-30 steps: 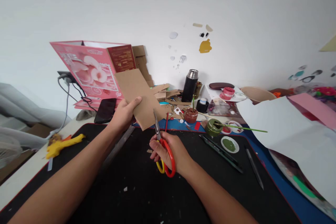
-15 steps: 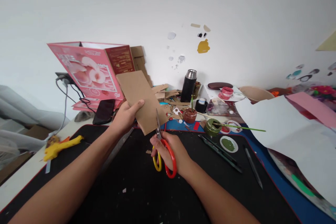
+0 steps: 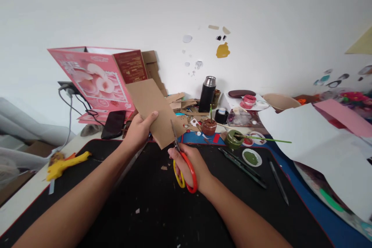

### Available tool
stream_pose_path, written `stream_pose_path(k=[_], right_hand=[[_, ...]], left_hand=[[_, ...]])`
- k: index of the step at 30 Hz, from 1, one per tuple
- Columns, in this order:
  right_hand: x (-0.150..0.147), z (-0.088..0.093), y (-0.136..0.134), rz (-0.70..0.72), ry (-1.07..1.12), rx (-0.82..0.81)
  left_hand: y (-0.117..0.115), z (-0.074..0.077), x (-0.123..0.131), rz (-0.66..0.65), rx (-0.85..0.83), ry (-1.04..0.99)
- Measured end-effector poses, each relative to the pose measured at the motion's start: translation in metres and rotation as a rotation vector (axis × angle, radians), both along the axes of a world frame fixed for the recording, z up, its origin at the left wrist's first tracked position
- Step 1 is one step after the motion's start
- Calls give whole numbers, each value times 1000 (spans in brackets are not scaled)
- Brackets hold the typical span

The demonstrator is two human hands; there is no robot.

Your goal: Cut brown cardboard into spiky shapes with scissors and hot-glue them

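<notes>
My left hand (image 3: 140, 130) grips a flat piece of brown cardboard (image 3: 151, 104) by its left edge, thumb on top, tilted above the dark mat. In my right hand (image 3: 193, 164) is a pair of scissors (image 3: 190, 174) with one red and one yellow handle loop. Their blades point up and left at the cardboard's lower right part, one blade lying over its face. My fingers pass through the loops; the lower blade is mostly hidden by the cardboard.
A black cutting mat (image 3: 162, 209) covers the desk. Around it are a yellow glue gun (image 3: 68, 164), a phone (image 3: 114, 124), a pink box (image 3: 99, 81), a black thermos (image 3: 207, 95), a green paint jar (image 3: 234, 140), a brown paint jar (image 3: 209, 127) and a pen (image 3: 279, 182).
The scissors have turned slightly, their handles swinging a little to the right and up, and the loops look closer together. The cardboard stays in my left hand, almost unmoved; the view shifted slightly.
</notes>
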State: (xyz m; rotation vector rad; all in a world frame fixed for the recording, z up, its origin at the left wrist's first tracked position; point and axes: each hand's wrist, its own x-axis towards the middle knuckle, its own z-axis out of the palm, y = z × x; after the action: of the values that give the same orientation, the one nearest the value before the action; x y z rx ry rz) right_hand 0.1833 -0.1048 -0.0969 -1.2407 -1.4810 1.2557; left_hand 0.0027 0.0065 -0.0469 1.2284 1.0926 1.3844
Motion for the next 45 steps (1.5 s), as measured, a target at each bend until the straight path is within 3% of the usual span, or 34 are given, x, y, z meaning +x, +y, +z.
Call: stream_pose_path(k=[11, 24, 36, 45], right_hand=[[0, -6, 0, -36, -15, -17], [0, -4, -2, -47, -62, -34], [-6, -8, -3, -98, -73, -77], [-6, -3, -3, -124, -168, 32]], left_hand=[[2, -16, 6, 17, -58, -87], [3, -13, 5, 4, -13, -39], [3, -15, 6, -12, -89, -93], [3, -14, 8, 11, -120, -105]])
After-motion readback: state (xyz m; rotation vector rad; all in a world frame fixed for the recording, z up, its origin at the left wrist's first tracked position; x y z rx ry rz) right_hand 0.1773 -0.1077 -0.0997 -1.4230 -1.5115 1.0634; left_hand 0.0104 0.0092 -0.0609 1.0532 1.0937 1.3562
